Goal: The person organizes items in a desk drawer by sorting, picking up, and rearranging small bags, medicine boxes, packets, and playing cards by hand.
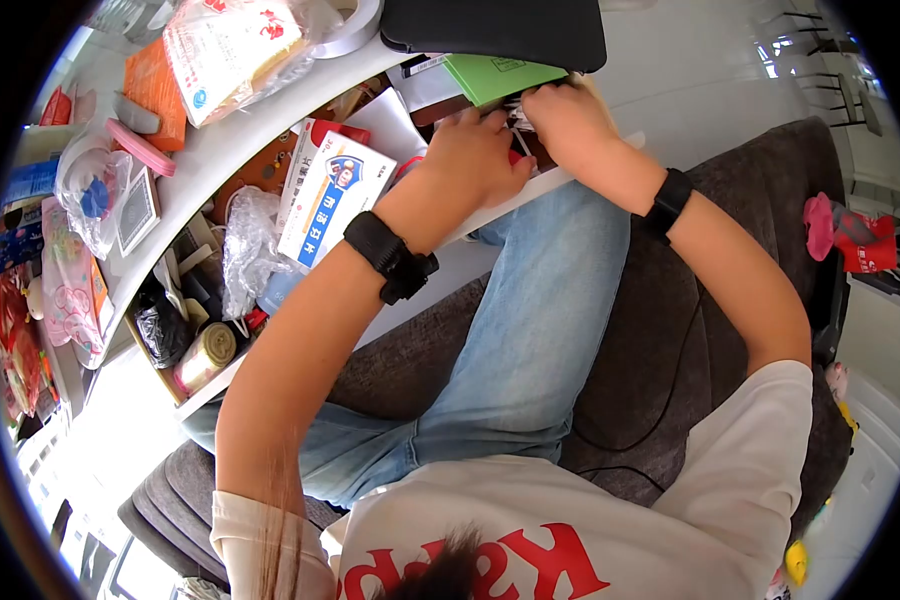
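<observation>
Both my hands reach into the right part of an open drawer (555, 180). My left hand (470, 160) lies over the things inside, thumb and fingers apart, fingertips partly hidden; nothing shows gripped in it. Close to it on the right, my right hand (570, 120) bends down at the drawer's far right corner, and its fingertips are hidden among small items. A green booklet (500, 78) sticks up just beyond both hands. Left of my left wrist lies a white and blue medicine box (337, 195), tilted on other boxes.
Crumpled clear plastic wrap (251, 250) and a tape roll (208, 352) fill the drawer's left part. On the white tabletop (240, 140) are a plastic-bagged packet (235, 50), a pink-rimmed item (140, 148) and a black case (495, 35) overhanging the drawer. A dark sofa (660, 330) is beneath me.
</observation>
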